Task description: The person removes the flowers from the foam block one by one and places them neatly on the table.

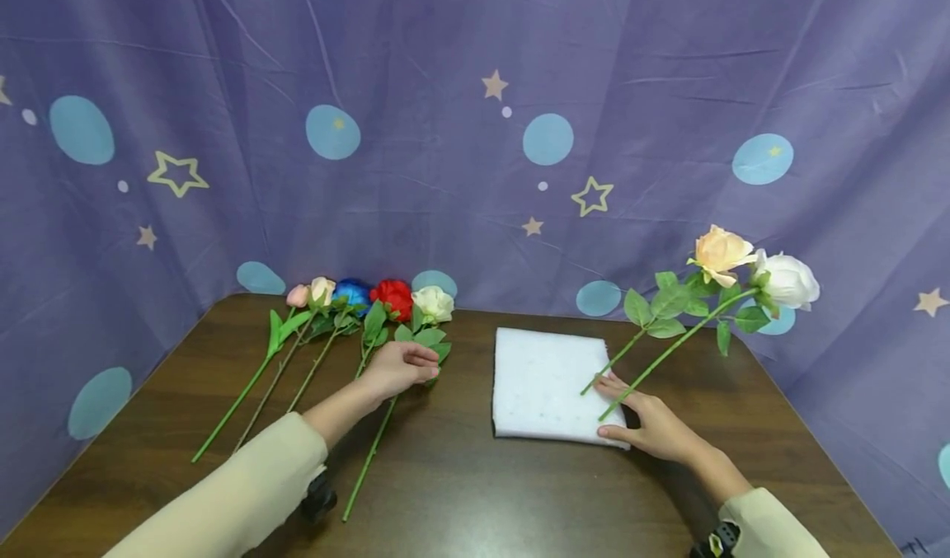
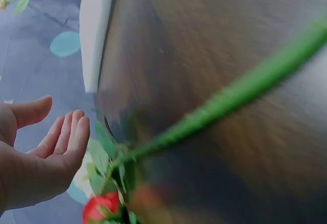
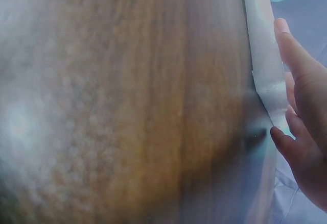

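Observation:
In the head view my left hand [image 1: 402, 369] hovers over the leaves and stem of the pale greenish-white rose [image 1: 433, 304]. Its fingers are loosely bent with nothing between them; the left wrist view shows the palm turned up and thumb apart. My right hand [image 1: 660, 428] rests on the right edge of a white foam block [image 1: 549, 385], thumb and fingers spread, relaxed. Two roses stand in the block, leaning far right: a peach rose [image 1: 721, 253] and a white rose [image 1: 788, 281]. Their stems cross in front of the right fingers.
Left of the greenish-white rose lie a red rose [image 1: 393, 298], a blue rose [image 1: 352, 294], a cream rose [image 1: 322, 291] and a pink tulip [image 1: 298, 296], stems toward me. The brown wooden table [image 1: 475, 492] meets a purple curtain [image 1: 445, 171] behind.

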